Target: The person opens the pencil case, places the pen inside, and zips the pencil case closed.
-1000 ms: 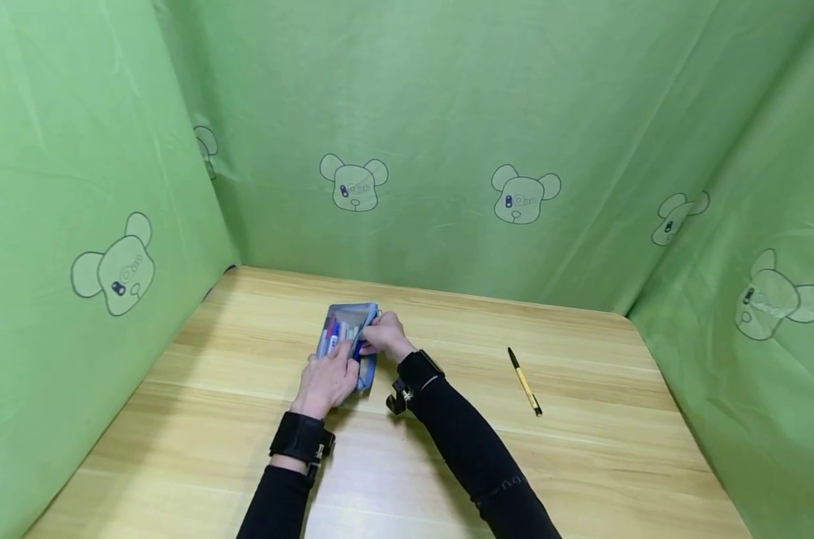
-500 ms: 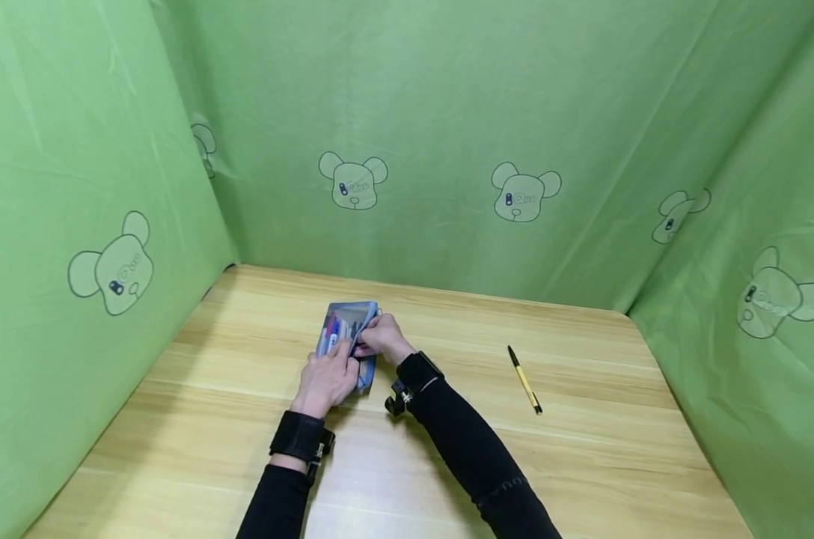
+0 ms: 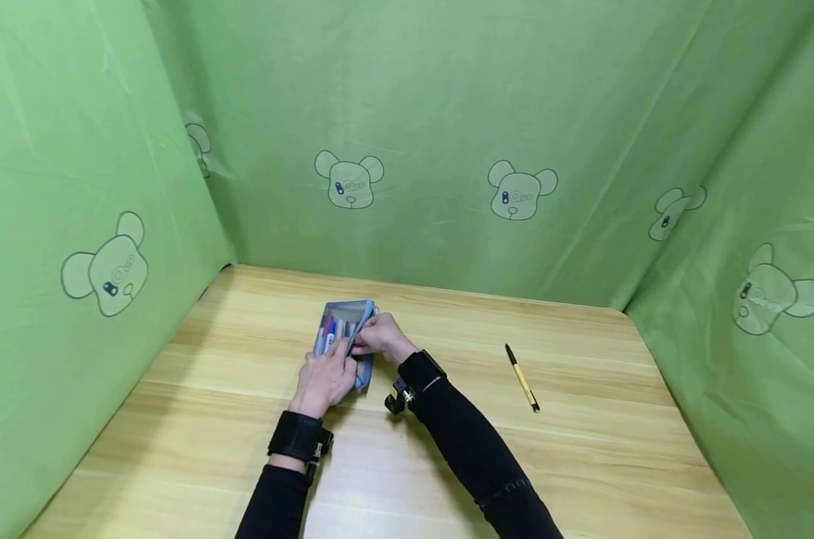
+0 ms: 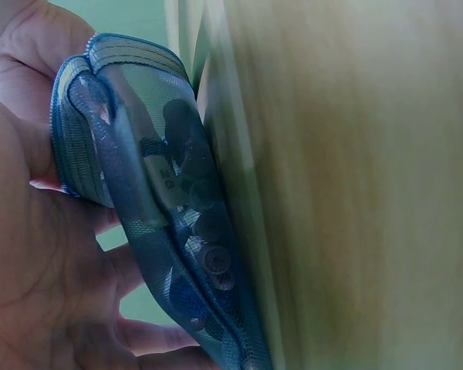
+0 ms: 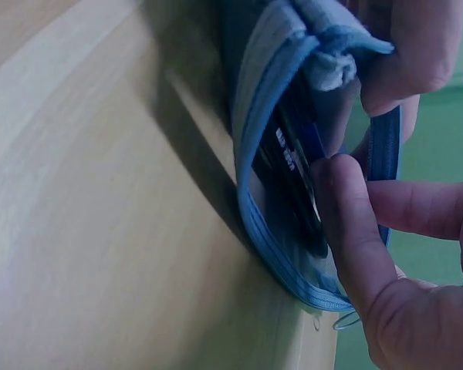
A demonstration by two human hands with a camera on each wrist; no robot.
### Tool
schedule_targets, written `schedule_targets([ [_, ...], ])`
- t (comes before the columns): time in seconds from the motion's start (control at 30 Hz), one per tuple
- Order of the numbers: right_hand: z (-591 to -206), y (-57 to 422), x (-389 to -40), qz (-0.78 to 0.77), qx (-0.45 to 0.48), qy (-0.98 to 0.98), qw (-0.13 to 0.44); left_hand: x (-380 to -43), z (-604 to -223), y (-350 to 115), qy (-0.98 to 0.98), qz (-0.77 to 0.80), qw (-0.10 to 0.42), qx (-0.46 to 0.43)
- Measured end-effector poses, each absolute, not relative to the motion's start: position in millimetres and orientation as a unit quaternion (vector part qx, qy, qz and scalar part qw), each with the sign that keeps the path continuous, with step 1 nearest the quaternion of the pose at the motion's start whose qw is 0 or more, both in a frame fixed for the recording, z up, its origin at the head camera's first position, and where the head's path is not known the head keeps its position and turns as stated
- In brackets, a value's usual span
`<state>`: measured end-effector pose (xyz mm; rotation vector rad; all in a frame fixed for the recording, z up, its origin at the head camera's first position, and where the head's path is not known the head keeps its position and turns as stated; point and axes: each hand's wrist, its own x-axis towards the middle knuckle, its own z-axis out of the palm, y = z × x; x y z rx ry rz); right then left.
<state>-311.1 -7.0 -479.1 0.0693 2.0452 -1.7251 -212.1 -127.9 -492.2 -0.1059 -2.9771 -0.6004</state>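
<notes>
A blue see-through mesh pencil case (image 3: 349, 307) lies on the table with several pens inside. My left hand (image 3: 323, 380) grips its near left part; in the left wrist view, fingers pass behind the mesh and the zip edge folds over near the thumb. Its zip mouth gapes in the right wrist view, where a black pen (image 5: 293, 173) with white lettering shows inside. My right hand (image 3: 382, 337) pinches the zip rim (image 5: 383, 146), thumb inside the mouth and index finger outside. The thumb tip lies close to a dark blue pen (image 5: 312, 140); contact is unclear.
A yellow pen (image 3: 523, 380) with black ends lies on the wooden table (image 3: 602, 449), right of my right arm. Green curtains (image 3: 441, 224) printed with bear heads stand along the back and both sides.
A blue pen that showed by my right fingers at the case mouth one second ago is no longer visible there. My right fingers have shifted slightly; the left hand stays on the case.
</notes>
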Motion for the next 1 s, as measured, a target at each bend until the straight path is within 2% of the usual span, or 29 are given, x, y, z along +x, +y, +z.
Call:
schedule_targets([
  [0.47,-463.3,8.0,-310.5,-0.595,0.008,0.765,0.247,-211.7,-492.3,-127.4,-0.976,-0.208,0.047,-0.03],
  [0.73,-428.4,23.9,-311.8,-0.46,-0.052,0.873,0.152,-213.3,-493.0,-128.0,-0.976,-0.21,0.041,-0.029],
  [1.0,-372.6,31.7,-311.6,-0.376,-0.11,0.919,0.054,-213.0,-492.7,-128.3,-0.977,-0.207,0.043,-0.033],
])
